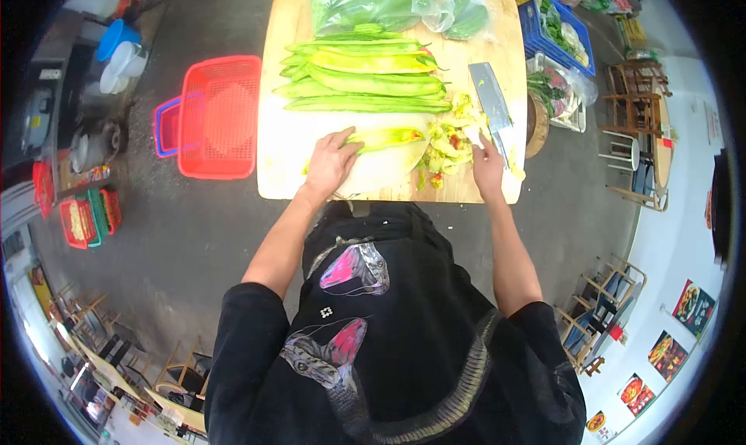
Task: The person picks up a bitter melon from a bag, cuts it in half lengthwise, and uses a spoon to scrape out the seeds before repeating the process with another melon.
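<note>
My left hand (336, 159) grips the left end of a pale green gourd (388, 138) lying on a white cutting board (373, 179). My right hand (488, 169) is closed at the right side, with its fingertips at a small whitish thing I cannot make out. Beside those fingers is a heap of yellow-green gourd scraps (443, 154) with red bits. A cleaver (489, 95) lies on the wooden table, its broad blade beyond my right hand. Several long green gourds (365, 84) lie side by side above the board.
A clear plastic bag of green vegetables (373, 6) sits at the table's (272, 165) far end. Red baskets (220, 165) stand left of the table. On the right are a blue crate (536, 37), a white crate of vegetables (576, 119) and a round wooden block (536, 126).
</note>
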Tool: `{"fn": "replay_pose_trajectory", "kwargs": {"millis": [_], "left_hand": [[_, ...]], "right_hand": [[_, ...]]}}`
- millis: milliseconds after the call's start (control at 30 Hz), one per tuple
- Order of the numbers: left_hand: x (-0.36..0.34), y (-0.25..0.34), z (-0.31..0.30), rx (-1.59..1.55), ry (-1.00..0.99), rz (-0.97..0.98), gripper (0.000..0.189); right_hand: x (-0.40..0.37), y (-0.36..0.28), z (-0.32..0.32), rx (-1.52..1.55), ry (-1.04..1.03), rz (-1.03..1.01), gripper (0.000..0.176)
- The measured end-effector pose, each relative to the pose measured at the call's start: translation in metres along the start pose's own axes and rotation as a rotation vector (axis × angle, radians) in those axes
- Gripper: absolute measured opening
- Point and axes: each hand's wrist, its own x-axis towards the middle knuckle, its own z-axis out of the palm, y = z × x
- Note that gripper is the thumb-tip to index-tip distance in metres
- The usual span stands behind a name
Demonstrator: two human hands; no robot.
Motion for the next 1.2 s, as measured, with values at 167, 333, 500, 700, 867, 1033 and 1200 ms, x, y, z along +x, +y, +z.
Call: {"fn": "replay_pose_trajectory", "kwargs": {"millis": [167,333,500,700,867,1033,1200], "left_hand": [[0.004,0.029,-0.015,0.037,0.062,0.013,0.029],[0.021,0.036,0.012,0.015,0.028,0.037,0.032],[0.027,0.033,0.021,0.075,-0.066,0.023,0.037],[0.02,0.033,0.024,0.106,-0.053,0.056,0.038],[0.02,0.033,0.022,0.097,-0.036,0.088,0.038],[0.02,0.037,0.025,0.081,0.002,0.066,0.042],[0.021,0.034,0.025,0.069,-0.013,0.068,0.041]], "right_hand": [[0.0,0.004,0.009,-0.017,0.042,-0.17,0.042],[-0.037,-0.034,0.027,-0.128,-0.142,-0.42,0.041],[-0.05,-0.1,0.045,-0.698,-0.343,-0.705,0.047],[-0.043,-0.105,0.041,-0.917,-0.4,-0.798,0.052],[-0.057,-0.1,0.022,-0.979,-0.327,-0.605,0.047],[-0.042,-0.091,-0.009,-0.998,-0.263,-0.486,0.046],[-0.057,-0.113,0.027,-0.827,-0.316,-0.639,0.053]]}}
